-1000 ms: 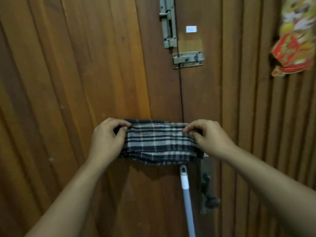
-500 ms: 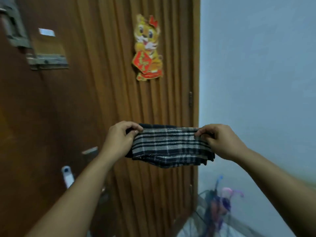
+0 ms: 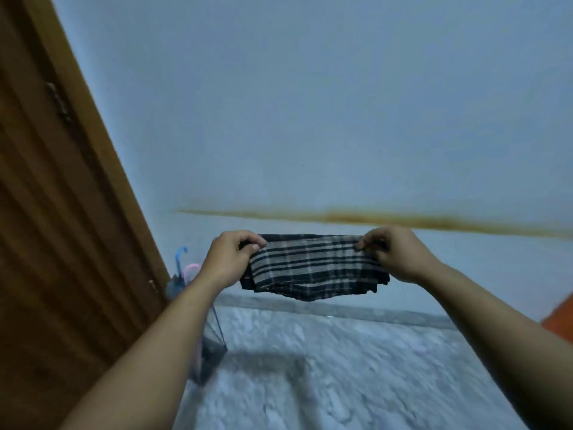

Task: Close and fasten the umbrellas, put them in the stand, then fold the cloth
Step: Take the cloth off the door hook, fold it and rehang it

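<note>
since half a second ago the view has swung right off the wooden door (image 3: 55,218), tiger sticker gone from sight, and now mostly pale wall (image 3: 310,103) and grey marbled floor (image 3: 341,367) fill it; cloth hold unchanged. head view: folded plaid cloth (image 3: 310,268), dark with light stripes, held up in the air in front of the wall, stretched flat between both hands, lower edge hanging a little uneven with several layers showing. left hand (image 3: 229,259) pinches the top left corner, thumb and fingers curled on the fabric, grip closed on cloth. right hand (image 3: 393,252) pinches the top right corner the same way, grip closed on cloth. both forearms bare, reaching up from the bottom of the frame. down left, by the door edge, a dark wire stand (image 3: 210,346) sits on the floor, partly hidden by the left forearm; a blue hooked umbrella handle (image 3: 180,256) and a pink one (image 3: 190,270) stick up from it. brownish streak (image 3: 372,218) runs across the wall just above the hands. orange thing (image 3: 559,318) at the right edge, too cut off to tell. floor blurred.
</note>
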